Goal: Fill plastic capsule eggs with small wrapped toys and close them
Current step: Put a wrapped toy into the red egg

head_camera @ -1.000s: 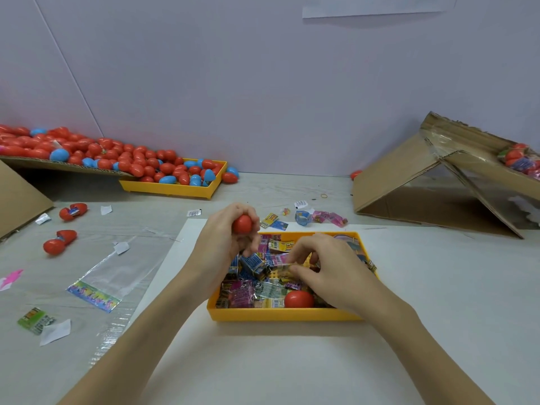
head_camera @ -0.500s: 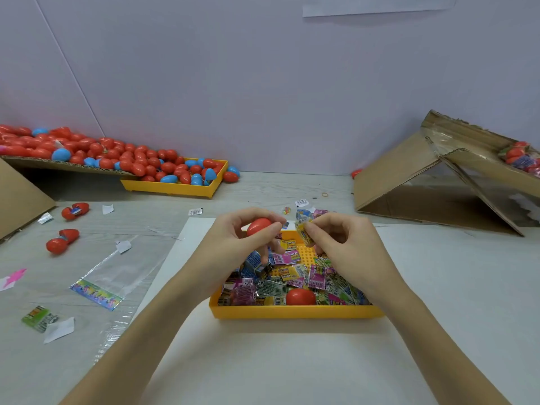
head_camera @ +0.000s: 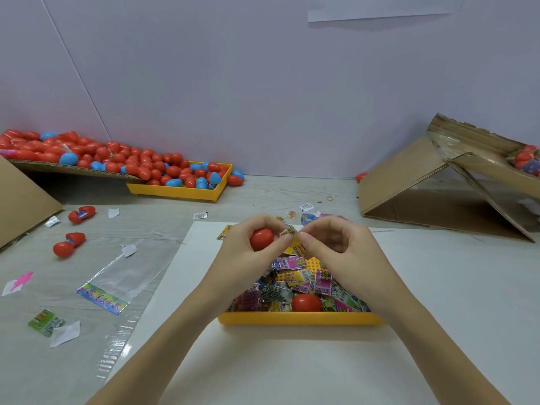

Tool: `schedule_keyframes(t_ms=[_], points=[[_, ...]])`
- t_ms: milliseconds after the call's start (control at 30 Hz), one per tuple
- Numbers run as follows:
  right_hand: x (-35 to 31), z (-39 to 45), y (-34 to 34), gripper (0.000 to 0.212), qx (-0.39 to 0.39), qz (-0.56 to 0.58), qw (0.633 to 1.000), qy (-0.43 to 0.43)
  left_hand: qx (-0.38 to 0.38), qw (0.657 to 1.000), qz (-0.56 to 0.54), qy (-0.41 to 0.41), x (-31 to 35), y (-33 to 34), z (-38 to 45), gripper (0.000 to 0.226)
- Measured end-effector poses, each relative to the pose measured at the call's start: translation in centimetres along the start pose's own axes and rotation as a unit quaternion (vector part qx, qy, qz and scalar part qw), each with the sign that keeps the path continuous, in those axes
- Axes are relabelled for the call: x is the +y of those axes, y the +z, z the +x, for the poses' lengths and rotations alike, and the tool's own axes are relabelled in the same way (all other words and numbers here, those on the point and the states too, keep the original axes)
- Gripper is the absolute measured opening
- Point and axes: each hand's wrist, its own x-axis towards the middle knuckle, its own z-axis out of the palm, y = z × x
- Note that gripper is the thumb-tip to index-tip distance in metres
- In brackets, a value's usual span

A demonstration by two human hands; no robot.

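Red plastic capsule egg [head_camera: 261, 238] sits gripped in the curled left hand [head_camera: 248, 255], above the far edge of the near yellow tray [head_camera: 298, 318]. Just right of it, the right hand [head_camera: 336, 247] pinches a small wrapped toy [head_camera: 293, 241] that the left fingertips also touch. Another red egg [head_camera: 306, 302] lies among the wrappers in the tray.

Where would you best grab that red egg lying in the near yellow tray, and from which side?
Probably from above, pinching the red egg across its rounded middle. It lies bare on top of the wrapped toys, close against the near wall of the yellow tray, so that wall blocks a low approach from the front. The smooth shell may slip; grip its widest part.
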Motion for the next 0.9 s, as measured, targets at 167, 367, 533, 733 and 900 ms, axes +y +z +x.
schedule_keyframes(t_ms=[167, 367, 533, 733, 900], points=[[0.2, -0.1, 0.1, 0.006, 0.002, 0.000, 1.000, 0.008, -0.083, 0.995, -0.039, -0.041, 0.0, 0.0, -0.2, 0.025], [0.3, 0.1, -1.1, 0.004, 0.079, 0.040, 0.996, 0.033, -0.147, 0.981, -0.117, -0.043, 0.2, -0.4, 0.0, 0.026], [0.0, 0.2, -1.2, 0.017, 0.063, 0.107, 0.990, 0.064, -0.088, 0.991, -0.094, -0.044, 0.5, -0.5, 0.3, 0.031], [-0.1, 0.0, -0.9, 0.016, 0.050, 0.115, 0.991, 0.040, -0.102, 0.986, -0.130, -0.010, 0.5, -0.6, 0.2, 0.029], [0.2, 0.0, -1.0, 0.007, 0.057, 0.092, 0.994, 0.031, -0.087, 0.982, -0.154, -0.069, 0.3, -0.2, 0.1, 0.038]])
